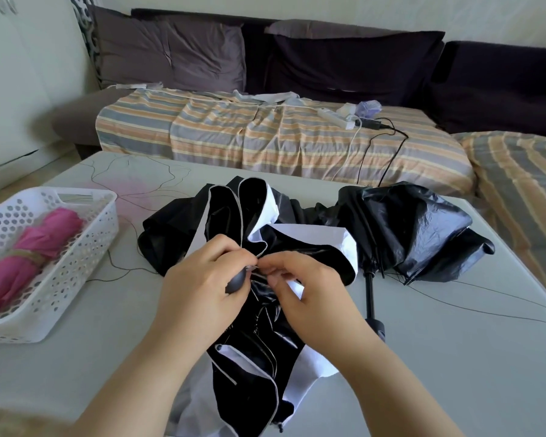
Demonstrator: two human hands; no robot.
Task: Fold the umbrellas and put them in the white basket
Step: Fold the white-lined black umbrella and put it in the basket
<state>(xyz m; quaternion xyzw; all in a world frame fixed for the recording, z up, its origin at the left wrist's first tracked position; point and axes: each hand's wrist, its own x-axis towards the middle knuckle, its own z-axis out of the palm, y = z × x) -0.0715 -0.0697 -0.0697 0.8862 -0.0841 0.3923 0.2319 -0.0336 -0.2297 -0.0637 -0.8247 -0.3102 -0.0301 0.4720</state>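
one umbrella in, one in hand, one waiting

the left hand grips the dark rounded handle of the black-and-white umbrella, fingers curled round it. just beside it the right hand pinches a fold of the canopy edge, its grip narrow on the fabric. this umbrella lies near the middle of the table, its panels loose and spread both far and near of the hands, so folding looks barely begun. to the right, a black umbrella lies collapsed but unwrapped, its shaft and handle pointing toward the near edge; it appears untouched. at the left, the white basket already holds a pink umbrella, rolled and tied. by my judgement roughly a third is done: two umbrellas remain to fold and place.
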